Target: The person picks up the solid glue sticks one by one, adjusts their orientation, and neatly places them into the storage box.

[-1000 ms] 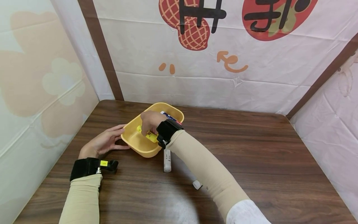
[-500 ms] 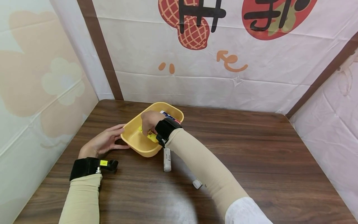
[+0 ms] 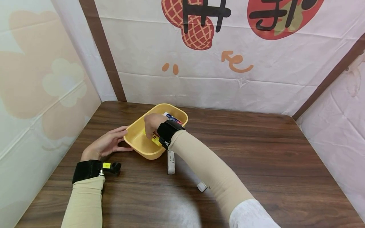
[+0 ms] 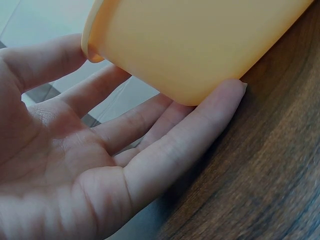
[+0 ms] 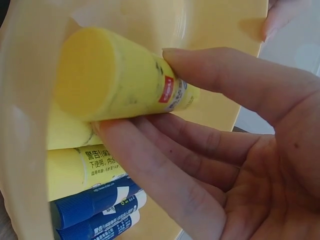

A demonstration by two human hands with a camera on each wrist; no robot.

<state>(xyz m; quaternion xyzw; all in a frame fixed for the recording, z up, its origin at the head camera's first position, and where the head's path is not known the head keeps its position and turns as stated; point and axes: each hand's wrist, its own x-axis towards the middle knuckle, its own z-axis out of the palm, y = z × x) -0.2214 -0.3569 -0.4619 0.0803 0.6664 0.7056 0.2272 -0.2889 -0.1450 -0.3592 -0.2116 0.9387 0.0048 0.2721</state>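
Observation:
A yellow plastic bin (image 3: 148, 153) stands on the wooden table, holding several glue sticks. My right hand (image 3: 154, 123) reaches into it and pinches a yellow glue stick (image 5: 120, 75) between thumb and fingers. Under that one, the right wrist view has another yellow glue stick (image 5: 75, 175) lying beside blue glue sticks (image 5: 95, 202). My left hand (image 3: 105, 144) touches the bin's near left end, its fingers fairly straight. In the left wrist view the thumb lies along the bin's lower edge and the index finger meets the rim.
A white glue stick (image 3: 171, 163) lies on the table (image 3: 256, 152) just in front of the bin. Beside the right forearm shows a white cylinder end (image 3: 201, 186), the rest hidden. Printed cloth walls (image 3: 199, 85) close in the back and sides.
The yellow glue stick in my right hand has gone slightly lower into the bin, and less of it shows. My left hand stays in place against the bin.

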